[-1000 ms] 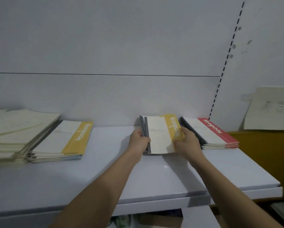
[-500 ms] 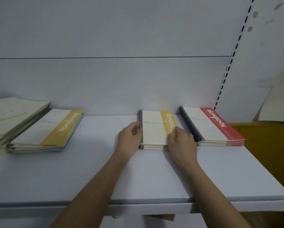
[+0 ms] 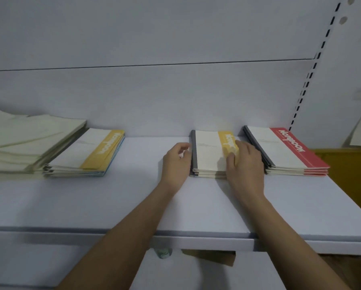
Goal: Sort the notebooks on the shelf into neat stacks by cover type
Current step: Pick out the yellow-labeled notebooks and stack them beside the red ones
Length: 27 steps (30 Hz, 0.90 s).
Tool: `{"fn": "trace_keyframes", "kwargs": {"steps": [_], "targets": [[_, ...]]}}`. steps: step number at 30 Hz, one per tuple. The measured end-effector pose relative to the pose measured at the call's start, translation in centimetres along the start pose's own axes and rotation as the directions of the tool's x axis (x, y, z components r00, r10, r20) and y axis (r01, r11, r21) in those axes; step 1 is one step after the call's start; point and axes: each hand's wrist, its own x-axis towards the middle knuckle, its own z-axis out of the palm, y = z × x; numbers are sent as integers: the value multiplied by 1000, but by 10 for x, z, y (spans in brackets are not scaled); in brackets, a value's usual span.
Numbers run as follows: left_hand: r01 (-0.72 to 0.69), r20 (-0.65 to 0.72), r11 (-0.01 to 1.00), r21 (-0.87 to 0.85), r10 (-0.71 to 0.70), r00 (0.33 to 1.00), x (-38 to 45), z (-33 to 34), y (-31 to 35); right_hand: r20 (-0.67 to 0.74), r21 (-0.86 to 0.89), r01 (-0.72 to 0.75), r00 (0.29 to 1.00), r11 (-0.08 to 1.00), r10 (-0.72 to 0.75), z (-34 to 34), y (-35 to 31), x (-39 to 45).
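On the wide white shelf (image 3: 196,206), the yellow-banded notebook stack (image 3: 208,155) sits between a red-banded stack (image 3: 290,151) and another yellow pile (image 3: 87,153). Right hand (image 3: 245,164) pinches its right edge; left hand (image 3: 176,162), loosely curled, rests beside the spine. Squaring well probably needs even inward pressure.

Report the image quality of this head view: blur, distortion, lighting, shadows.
Head view: wide-angle bending curves the slotted upright and the shelf edge; light is dim, flat and bluish, without glare; soft shadow lies beside the middle yellow-banded stack; the right hand fingertips blur slightly; the red-banded stack lettering reads reasonably sharp.
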Motion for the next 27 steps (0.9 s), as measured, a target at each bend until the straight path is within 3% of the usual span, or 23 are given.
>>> {"fn": "trace_keyframes", "kwargs": {"steps": [5,9,14,17,20,23,25,27], "targets": [[-127,46,966,227,120,992,-20,-69,-12,-61,106,226,974,968,-220,-9,-32,-19],[-126,21,921,368,128,992,-33,-153,-39,141,232,262,944,937,-299,17,-93,-45],[9,-68,861,509,30,997,-50,-255,-69,401,267,379,792,886,-460,74,-196,-67],[74,-115,841,536,-15,993,-54,-304,-90,456,228,431,745,873,-487,104,-256,-74],[45,-89,848,528,2,996,-48,-335,-112,535,81,531,691,844,-486,134,-297,-74],[14,-35,866,500,4,999,-44,-349,-125,674,-34,531,638,847,-373,156,-314,-71],[-8,-11,893,450,14,1000,-44,-354,-128,702,-83,525,634,847,-324,162,-315,-73],[-47,12,926,375,46,999,-43,-359,-130,648,-110,528,680,842,-342,157,-314,-79]]}}
